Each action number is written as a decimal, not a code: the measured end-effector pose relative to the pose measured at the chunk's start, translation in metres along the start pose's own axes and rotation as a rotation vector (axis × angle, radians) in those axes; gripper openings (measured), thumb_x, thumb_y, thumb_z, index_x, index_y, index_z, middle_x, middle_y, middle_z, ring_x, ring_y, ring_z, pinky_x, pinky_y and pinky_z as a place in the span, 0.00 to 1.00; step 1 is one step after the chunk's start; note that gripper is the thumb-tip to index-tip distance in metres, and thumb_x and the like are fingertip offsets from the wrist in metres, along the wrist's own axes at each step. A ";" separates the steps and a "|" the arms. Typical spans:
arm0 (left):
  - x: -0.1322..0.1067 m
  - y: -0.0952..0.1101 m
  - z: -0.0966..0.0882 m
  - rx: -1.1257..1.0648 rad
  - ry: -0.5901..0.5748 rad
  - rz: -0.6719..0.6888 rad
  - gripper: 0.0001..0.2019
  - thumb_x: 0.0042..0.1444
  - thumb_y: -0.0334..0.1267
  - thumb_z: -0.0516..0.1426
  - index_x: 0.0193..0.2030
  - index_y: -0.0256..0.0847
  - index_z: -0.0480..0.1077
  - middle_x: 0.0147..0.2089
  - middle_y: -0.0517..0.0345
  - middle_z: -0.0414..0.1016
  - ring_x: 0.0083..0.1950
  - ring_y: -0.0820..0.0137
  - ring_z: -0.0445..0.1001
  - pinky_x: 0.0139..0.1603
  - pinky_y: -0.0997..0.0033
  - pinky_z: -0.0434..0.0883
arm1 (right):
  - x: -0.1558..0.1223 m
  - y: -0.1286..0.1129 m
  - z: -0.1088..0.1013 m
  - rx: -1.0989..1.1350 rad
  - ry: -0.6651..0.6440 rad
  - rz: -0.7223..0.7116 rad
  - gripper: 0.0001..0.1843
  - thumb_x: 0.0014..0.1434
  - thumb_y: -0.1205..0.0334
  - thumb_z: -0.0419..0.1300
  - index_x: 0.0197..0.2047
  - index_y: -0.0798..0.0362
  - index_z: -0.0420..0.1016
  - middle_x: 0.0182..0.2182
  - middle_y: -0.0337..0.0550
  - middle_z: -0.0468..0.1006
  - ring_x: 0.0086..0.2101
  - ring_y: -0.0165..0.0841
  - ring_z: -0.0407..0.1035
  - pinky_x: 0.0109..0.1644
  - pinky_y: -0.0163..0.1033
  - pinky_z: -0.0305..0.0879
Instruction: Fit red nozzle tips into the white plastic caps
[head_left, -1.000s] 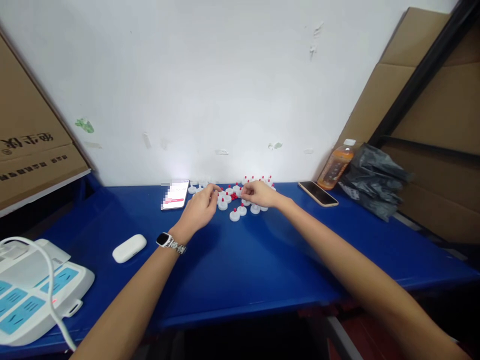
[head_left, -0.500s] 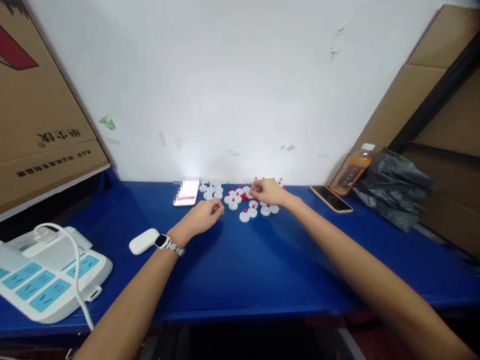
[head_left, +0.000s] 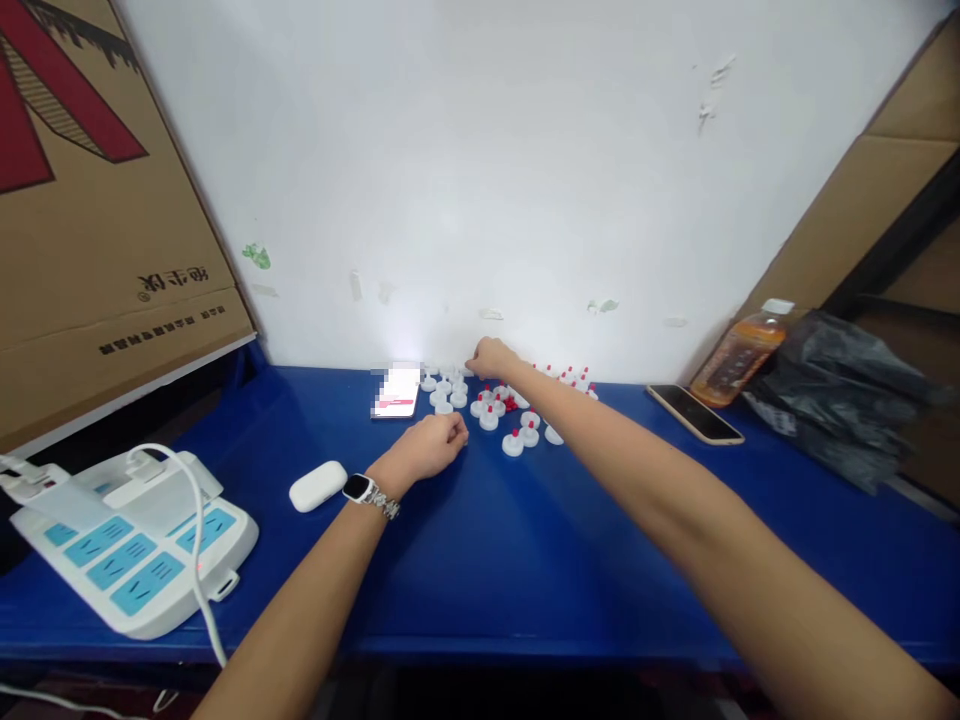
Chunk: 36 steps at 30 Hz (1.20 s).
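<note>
White round nozzle caps without red tips (head_left: 444, 384) stand in a cluster near the wall. To their right are several white nozzle caps with red tips (head_left: 488, 418), set around a small heap of loose red tips (head_left: 511, 404). My right hand (head_left: 491, 358) reaches to the right edge of the plain caps, fingers curled down; whatever is in its fingertips is hidden. In front of the plain caps rests my left hand (head_left: 433, 446), wearing a watch, its fingers closed. I cannot make out what it holds.
A lit phone (head_left: 397, 392) lies left of the caps, a white earbud case (head_left: 318, 486) nearer me. A power strip (head_left: 142, 560) with a white cable sits far left. At right are a dark-screened phone (head_left: 696, 414), an orange drink bottle (head_left: 742, 352) and a black plastic bag (head_left: 840, 390).
My right hand has moved left and back, from the red-tipped caps to the plain white caps. My left hand stays closed in nearly the same place. The whole view has shifted a little.
</note>
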<state>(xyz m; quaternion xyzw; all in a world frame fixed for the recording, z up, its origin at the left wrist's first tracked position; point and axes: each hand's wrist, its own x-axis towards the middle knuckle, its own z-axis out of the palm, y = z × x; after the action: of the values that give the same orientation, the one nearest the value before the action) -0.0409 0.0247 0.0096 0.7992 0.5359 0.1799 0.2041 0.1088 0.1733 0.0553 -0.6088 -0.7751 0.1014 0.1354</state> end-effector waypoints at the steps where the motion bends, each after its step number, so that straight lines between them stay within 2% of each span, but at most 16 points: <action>1: -0.002 0.003 -0.002 0.000 -0.003 -0.007 0.09 0.61 0.41 0.51 0.36 0.42 0.70 0.32 0.55 0.76 0.30 0.67 0.73 0.30 0.71 0.62 | 0.005 -0.003 0.004 0.000 0.007 0.024 0.17 0.54 0.63 0.63 0.45 0.63 0.79 0.38 0.60 0.82 0.41 0.44 0.77 0.44 0.42 0.72; 4: -0.007 0.012 -0.007 0.011 -0.015 -0.025 0.09 0.62 0.41 0.51 0.35 0.42 0.70 0.32 0.54 0.76 0.29 0.67 0.72 0.29 0.70 0.62 | 0.017 -0.009 0.014 0.004 0.026 0.083 0.23 0.50 0.65 0.65 0.49 0.65 0.76 0.42 0.65 0.81 0.43 0.48 0.77 0.44 0.45 0.72; 8: -0.010 0.017 -0.010 0.031 -0.020 -0.036 0.10 0.62 0.42 0.51 0.36 0.42 0.70 0.32 0.54 0.76 0.30 0.67 0.72 0.29 0.70 0.62 | 0.024 -0.009 0.021 0.041 0.033 0.105 0.21 0.48 0.69 0.64 0.47 0.65 0.77 0.42 0.64 0.81 0.42 0.46 0.77 0.43 0.42 0.73; 12: -0.009 0.017 -0.009 0.030 -0.031 -0.054 0.11 0.64 0.43 0.50 0.36 0.43 0.69 0.35 0.53 0.76 0.31 0.65 0.73 0.31 0.69 0.63 | 0.019 -0.005 0.013 0.103 0.071 0.068 0.15 0.50 0.68 0.63 0.43 0.63 0.79 0.41 0.61 0.82 0.43 0.43 0.77 0.44 0.39 0.71; 14: -0.007 0.016 -0.007 0.019 0.022 -0.030 0.11 0.65 0.43 0.49 0.36 0.43 0.69 0.35 0.53 0.76 0.33 0.64 0.74 0.32 0.68 0.64 | 0.010 -0.002 0.004 0.140 0.089 0.032 0.12 0.52 0.67 0.61 0.40 0.60 0.79 0.40 0.55 0.83 0.41 0.38 0.77 0.43 0.35 0.70; 17: -0.002 0.018 -0.006 -0.017 0.211 0.040 0.09 0.65 0.42 0.49 0.40 0.43 0.67 0.37 0.53 0.76 0.36 0.64 0.74 0.36 0.66 0.67 | -0.018 0.006 -0.012 0.237 0.122 -0.046 0.09 0.56 0.64 0.59 0.38 0.56 0.79 0.33 0.46 0.83 0.36 0.32 0.76 0.39 0.32 0.69; 21: 0.000 0.028 -0.002 -0.061 0.456 0.097 0.12 0.65 0.46 0.51 0.49 0.42 0.64 0.49 0.49 0.72 0.44 0.63 0.73 0.43 0.63 0.69 | -0.075 0.018 -0.024 0.574 0.155 -0.198 0.06 0.55 0.62 0.61 0.32 0.56 0.77 0.25 0.42 0.80 0.26 0.30 0.72 0.31 0.32 0.65; 23: 0.000 0.034 0.001 -0.077 0.484 0.127 0.17 0.64 0.50 0.53 0.52 0.41 0.62 0.52 0.47 0.70 0.47 0.62 0.72 0.46 0.61 0.69 | -0.104 0.022 -0.024 0.716 0.108 -0.251 0.08 0.55 0.59 0.62 0.31 0.56 0.76 0.25 0.42 0.80 0.24 0.29 0.70 0.29 0.33 0.64; 26: 0.001 0.041 0.007 -0.107 0.394 0.179 0.17 0.66 0.51 0.50 0.52 0.42 0.63 0.49 0.50 0.71 0.47 0.61 0.71 0.46 0.61 0.68 | -0.136 0.027 -0.021 0.857 0.035 -0.306 0.12 0.56 0.54 0.62 0.33 0.55 0.77 0.26 0.42 0.80 0.25 0.30 0.71 0.30 0.34 0.65; 29: 0.003 0.040 0.010 -0.134 0.296 0.242 0.15 0.69 0.49 0.46 0.49 0.42 0.65 0.43 0.52 0.71 0.44 0.62 0.71 0.45 0.61 0.67 | -0.148 0.035 -0.021 0.759 0.116 -0.319 0.15 0.61 0.51 0.59 0.33 0.54 0.79 0.28 0.42 0.81 0.28 0.31 0.71 0.33 0.36 0.65; 31: 0.004 0.038 0.010 -0.137 0.282 0.253 0.15 0.69 0.49 0.44 0.46 0.41 0.65 0.41 0.53 0.70 0.44 0.63 0.70 0.46 0.62 0.66 | -0.148 0.045 -0.025 0.558 0.248 -0.287 0.15 0.62 0.53 0.57 0.34 0.53 0.80 0.30 0.42 0.81 0.29 0.32 0.71 0.35 0.37 0.64; 33: 0.004 0.036 0.010 -0.130 0.268 0.232 0.15 0.70 0.49 0.43 0.43 0.41 0.63 0.39 0.54 0.69 0.43 0.64 0.70 0.45 0.63 0.65 | -0.142 0.057 -0.028 0.315 0.322 -0.253 0.11 0.61 0.56 0.58 0.35 0.50 0.80 0.33 0.42 0.82 0.33 0.35 0.71 0.36 0.38 0.62; 36: 0.003 0.036 0.012 -0.125 0.218 0.213 0.16 0.69 0.50 0.43 0.39 0.42 0.61 0.36 0.57 0.67 0.38 0.66 0.68 0.40 0.65 0.64 | -0.127 0.068 -0.029 0.037 0.236 -0.277 0.07 0.58 0.61 0.60 0.34 0.49 0.81 0.35 0.43 0.83 0.38 0.40 0.72 0.39 0.40 0.61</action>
<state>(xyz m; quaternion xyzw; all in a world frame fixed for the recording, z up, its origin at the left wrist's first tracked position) -0.0055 0.0138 0.0185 0.8129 0.4549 0.3191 0.1742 0.2094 0.0660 0.0498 -0.5013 -0.8282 0.0237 0.2493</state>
